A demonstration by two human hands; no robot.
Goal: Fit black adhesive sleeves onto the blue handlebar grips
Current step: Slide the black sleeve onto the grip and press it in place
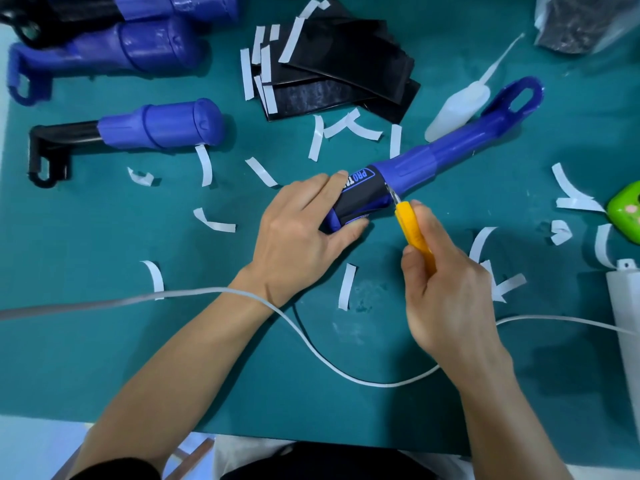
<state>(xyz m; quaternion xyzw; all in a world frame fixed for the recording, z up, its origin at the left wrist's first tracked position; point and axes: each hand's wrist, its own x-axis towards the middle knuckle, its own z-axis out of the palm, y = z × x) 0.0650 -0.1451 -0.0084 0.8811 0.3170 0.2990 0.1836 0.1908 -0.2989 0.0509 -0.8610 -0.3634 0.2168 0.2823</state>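
So, the blue grip is pinned on the mat by the left hand, curled round its black sleeve; a yellow cutter is gripped by the right hand. Probably soft rubber, best held there.

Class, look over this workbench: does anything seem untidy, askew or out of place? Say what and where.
Yes. Curled white backing strips litter the green mat around the left hand and right hand; the black sleeves at the top lie in a skewed, fanned pile; a white cable trails across the left wrist.
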